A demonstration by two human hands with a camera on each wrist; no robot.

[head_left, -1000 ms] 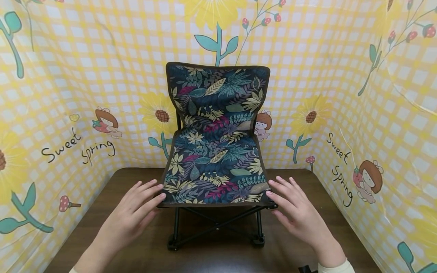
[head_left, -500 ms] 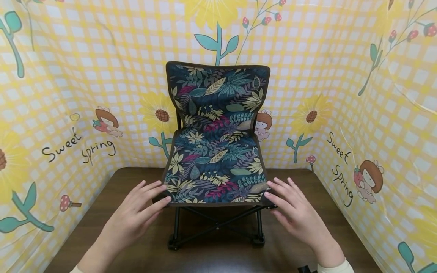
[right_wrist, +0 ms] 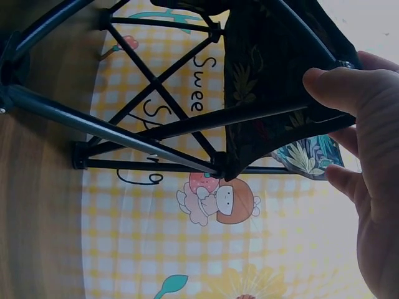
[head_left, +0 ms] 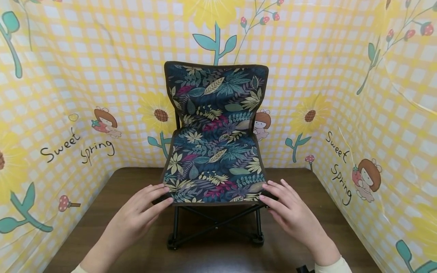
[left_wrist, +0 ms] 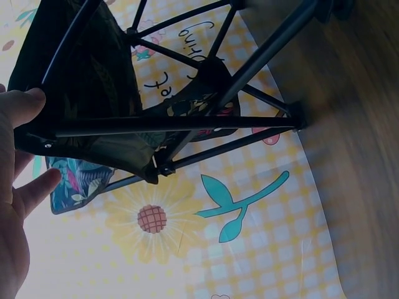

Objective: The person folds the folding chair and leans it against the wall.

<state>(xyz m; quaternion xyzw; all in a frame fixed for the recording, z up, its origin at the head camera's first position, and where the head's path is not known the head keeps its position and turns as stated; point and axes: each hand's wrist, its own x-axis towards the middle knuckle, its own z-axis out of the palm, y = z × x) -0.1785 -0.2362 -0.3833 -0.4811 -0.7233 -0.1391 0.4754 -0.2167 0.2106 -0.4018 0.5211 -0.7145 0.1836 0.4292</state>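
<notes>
Chair (head_left: 215,148) looks fully unfolded, left hand (head_left: 138,208) and right hand (head_left: 291,212) pinching its front corners; what remains is unclear.

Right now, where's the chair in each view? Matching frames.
Head: the chair stands upright in the centre, front toward the camera.
Left wrist: the chair fills the upper left and upper middle, turned sideways, legs reaching right.
Right wrist: the chair crosses the upper half, turned sideways, legs reaching left.
Shared landmark: the brown table, along the bottom in head, right side in left wrist, left side in right wrist.
</notes>
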